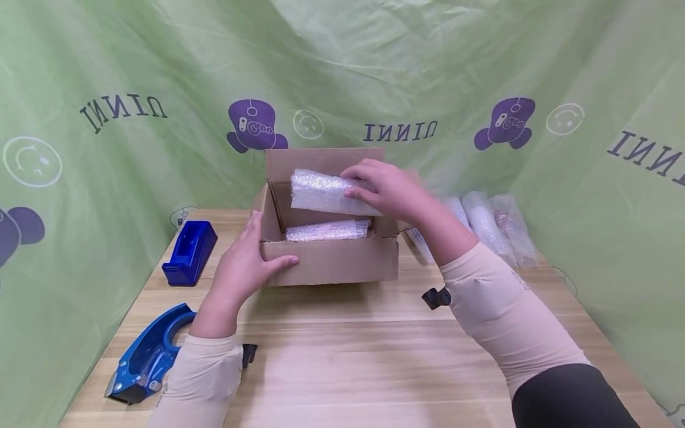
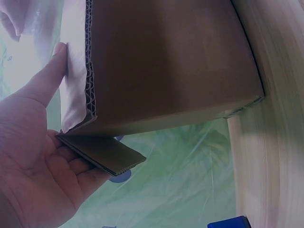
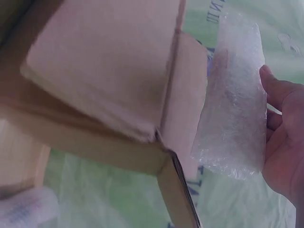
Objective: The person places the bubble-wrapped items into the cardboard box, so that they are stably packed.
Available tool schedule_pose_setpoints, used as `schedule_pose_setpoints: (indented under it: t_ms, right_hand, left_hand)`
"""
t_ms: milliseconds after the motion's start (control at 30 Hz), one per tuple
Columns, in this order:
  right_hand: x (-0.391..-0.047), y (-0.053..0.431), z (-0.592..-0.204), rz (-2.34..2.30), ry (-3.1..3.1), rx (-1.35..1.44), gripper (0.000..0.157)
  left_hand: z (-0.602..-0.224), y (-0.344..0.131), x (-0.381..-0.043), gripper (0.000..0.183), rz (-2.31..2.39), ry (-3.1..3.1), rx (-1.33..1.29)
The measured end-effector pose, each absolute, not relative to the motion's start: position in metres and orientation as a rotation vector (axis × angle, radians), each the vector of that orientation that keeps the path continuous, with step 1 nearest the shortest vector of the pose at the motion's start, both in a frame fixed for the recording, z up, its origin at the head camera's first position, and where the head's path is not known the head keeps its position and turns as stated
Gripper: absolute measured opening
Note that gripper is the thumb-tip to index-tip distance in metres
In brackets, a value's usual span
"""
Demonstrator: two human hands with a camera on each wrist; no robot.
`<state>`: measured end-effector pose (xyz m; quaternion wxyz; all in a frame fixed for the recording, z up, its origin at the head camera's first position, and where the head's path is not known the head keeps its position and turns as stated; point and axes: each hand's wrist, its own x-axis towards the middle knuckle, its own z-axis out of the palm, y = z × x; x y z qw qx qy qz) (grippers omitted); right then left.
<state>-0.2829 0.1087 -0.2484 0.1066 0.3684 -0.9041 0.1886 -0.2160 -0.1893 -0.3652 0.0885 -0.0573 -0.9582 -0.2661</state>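
An open cardboard box [image 1: 329,261] stands on the table, its back flap raised. At its left front corner my left hand [image 1: 243,261] grips the cardboard, thumb across the front; in the left wrist view its fingers lie against a side flap [image 2: 104,152]. My right hand [image 1: 393,190] holds a bubble-wrapped package [image 1: 326,193] over the opening, thumb on the near side. Clear wrap covers that package [image 3: 235,104] in the right wrist view, hiding its contents. Inside the box lies another bubble-wrapped bundle [image 1: 326,230], partly hidden by the front wall.
Several bubble-wrapped packages [image 1: 487,229] lie at the back right, partly behind my right arm. To the left are a blue tape dispenser [image 1: 189,252] and a blue hand-held tape gun [image 1: 147,356]. Green printed cloth [image 1: 332,59] hangs behind the wooden table [image 1: 364,362].
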Motion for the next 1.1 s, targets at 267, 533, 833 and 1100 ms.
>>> schedule_pose_setpoints:
  t_ms: [267,533,833,1100]
  right_hand:
    - [-0.287,0.089,-0.268,0.517,-2.705,1.135,0.038]
    - [-0.287,0.08,-0.287,0.444,-2.748,1.147,0.035]
    - [-0.288,0.078,-0.302,0.439,-2.77,1.197,0.036]
    - [-0.287,0.085,-0.302,0.492,-2.742,1.11,0.044]
  left_hand:
    - [-0.364,-0.19,-0.215,0.125,-0.798,-2.855,-0.164]
    - [-0.366,-0.189,-0.215,0.125,-0.81,-2.847,-0.164]
    - [-0.365,-0.189,-0.215,0.125,-0.811,-2.848,-0.16]
    - [-0.367,-0.189,-0.216,0.126,-0.808,-2.852,-0.169]
